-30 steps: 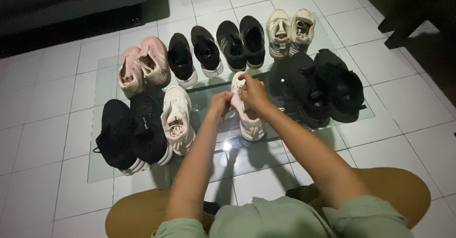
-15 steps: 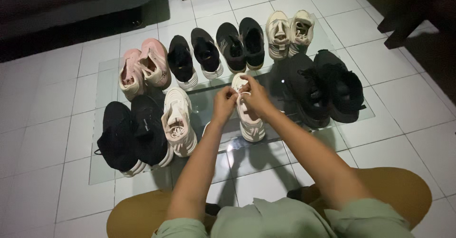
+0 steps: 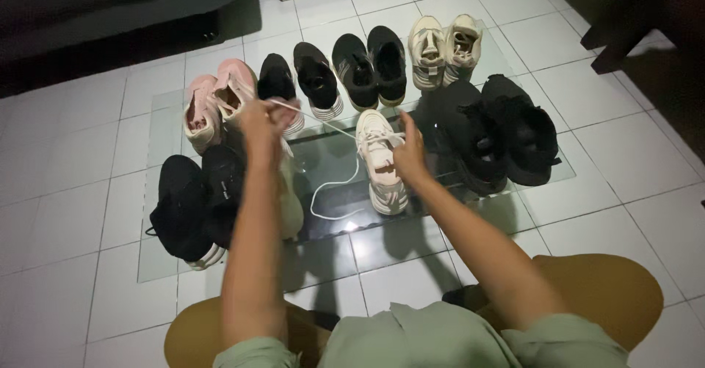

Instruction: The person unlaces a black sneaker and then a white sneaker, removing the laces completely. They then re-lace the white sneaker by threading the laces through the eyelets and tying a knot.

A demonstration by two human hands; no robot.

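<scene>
Two hands work on a cream sneaker (image 3: 382, 161) standing on the glass sheet (image 3: 334, 244): the left hand (image 3: 262, 122) pinches a white lace (image 3: 323, 192) pulled out sideways, while the right hand (image 3: 408, 152) grips the sneaker's side, near black shoes (image 3: 499, 133).

Glass sheet (image 3: 529, 184): clear, smooth, glossy; carries 1 bright glint near its front edge. Floor tiles (image 3: 81, 192): white, glazed, smooth, with thin dark grout lines. Cream sneaker (image 3: 381, 161): matt, woven-looking upper over a ribbed, rubbery sole. White lace (image 3: 332, 189): thin cord, matt, limp. Black sneakers (image 3: 503, 133): soft matt fabric, no sheen. Pink sneakers (image 3: 213, 103): matt knit-like cloth, pale lining. Sleeves (image 3: 440, 338): pale green cloth, matt, creased. Trousers (image 3: 609, 294): mustard cloth, smooth and matt.
</scene>
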